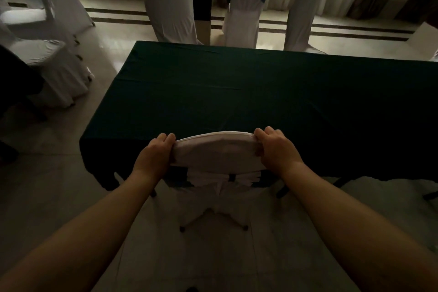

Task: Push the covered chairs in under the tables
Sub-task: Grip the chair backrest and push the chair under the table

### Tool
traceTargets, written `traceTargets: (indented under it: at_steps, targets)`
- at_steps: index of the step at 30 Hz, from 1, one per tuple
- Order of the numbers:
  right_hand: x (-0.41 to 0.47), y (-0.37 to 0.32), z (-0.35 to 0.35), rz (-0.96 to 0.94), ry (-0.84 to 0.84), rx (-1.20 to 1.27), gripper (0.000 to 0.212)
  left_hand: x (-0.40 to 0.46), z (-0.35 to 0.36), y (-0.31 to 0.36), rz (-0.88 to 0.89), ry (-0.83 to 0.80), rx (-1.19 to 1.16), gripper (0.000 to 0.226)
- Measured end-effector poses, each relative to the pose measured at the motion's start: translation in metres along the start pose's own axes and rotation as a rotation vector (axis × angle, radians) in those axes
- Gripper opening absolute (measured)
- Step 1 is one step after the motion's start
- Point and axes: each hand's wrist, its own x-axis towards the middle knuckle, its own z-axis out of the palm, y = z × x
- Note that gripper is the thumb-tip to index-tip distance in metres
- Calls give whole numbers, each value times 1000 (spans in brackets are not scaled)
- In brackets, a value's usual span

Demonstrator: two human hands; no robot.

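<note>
Both hands grip the top of a white-covered chair (216, 152) at the near edge of the worktop (260, 92), which wears a dark green cloth. The left hand (155, 156) curls round the left end of the chair back, the right hand (275, 149) round the right end. The chair's back sits against the near edge, its seat hidden under the cloth. Three more covered chairs (171, 9) stand at the far side, others (54, 71) on the left.
</note>
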Motion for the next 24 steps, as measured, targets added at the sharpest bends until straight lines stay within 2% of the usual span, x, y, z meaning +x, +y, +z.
traceTargets:
  at_steps: [8, 13, 18, 22, 24]
  targets:
    - [-5, -1, 3, 12, 15, -24, 49, 1, 3, 4, -32, -5, 19, 38]
    - [-10, -2, 3, 38, 10, -39, 49, 5, -7, 26, 63, 12, -5, 31]
    - [-18, -1, 5, 81, -2, -15, 47, 13, -21, 59, 238, 6, 15, 41]
    - [-22, -1, 0, 98, -8, 53, 38, 13, -28, 73, 247, -33, -7, 45]
    - [-28, 0, -5, 141, -9, 83, 49, 12, -29, 83, 264, -59, -26, 56]
